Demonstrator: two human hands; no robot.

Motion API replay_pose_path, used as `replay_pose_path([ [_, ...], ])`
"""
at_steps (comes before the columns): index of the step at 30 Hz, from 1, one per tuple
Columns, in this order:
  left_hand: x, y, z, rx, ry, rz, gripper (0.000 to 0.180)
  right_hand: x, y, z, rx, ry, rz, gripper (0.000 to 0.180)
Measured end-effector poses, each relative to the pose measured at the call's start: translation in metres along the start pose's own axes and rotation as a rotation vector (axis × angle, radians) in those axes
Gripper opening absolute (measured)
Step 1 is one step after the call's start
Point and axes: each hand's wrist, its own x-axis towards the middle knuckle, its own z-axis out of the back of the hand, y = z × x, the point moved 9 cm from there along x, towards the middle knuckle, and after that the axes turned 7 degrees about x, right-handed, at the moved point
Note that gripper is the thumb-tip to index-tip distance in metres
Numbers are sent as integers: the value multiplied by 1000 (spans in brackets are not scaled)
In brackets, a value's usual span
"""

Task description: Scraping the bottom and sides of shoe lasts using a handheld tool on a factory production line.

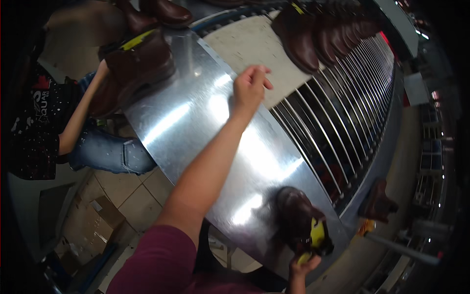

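Denim jeans [110,152], far left: worn by a co-worker [32,127] whose hand [103,71] grips a brown boot with yellow lining [142,63] at the edge of the steel table [169,120]. Below them, an open carton [100,220] on the tiled floor [117,188]. Centre: left hand [250,90] above the border between table and pale panel [240,44]; fingers loosely bent, slightly apart; contact with either surface cannot be told. Lower right: dark boot [292,208] at the table's near end, toe pointing away from the wearer. Right hand [304,267] at its yellow-lined top, thumb and fingers pinching it there. Upper right: row of boots [330,36] side by side along the roller conveyor [342,110]. Far right: single reddish-brown boot [377,203], beyond the table.
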Motion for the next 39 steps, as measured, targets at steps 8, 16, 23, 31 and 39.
replay_pose_path([
  [8, -14, -12, -28, 104, 109, -117, 29, 8, 67, 20, -15, -187, 523, 31],
  [16, -38, -11, -42, 555, 174, -328, 30, 12, 59, 31, 236, -249, 600, 49],
  [23, -148, -18, -5, 173, 96, -101, 41, 19, 60, 34, 306, -178, 560, 60],
  [31, -341, -52, 15, 452, 312, -192, 55, 25, 64, 49, 516, -167, 432, 48],
  [39, -411, -80, -29, 103, 274, -312, 82, -51, 89, 55, 778, 57, 334, 50],
])
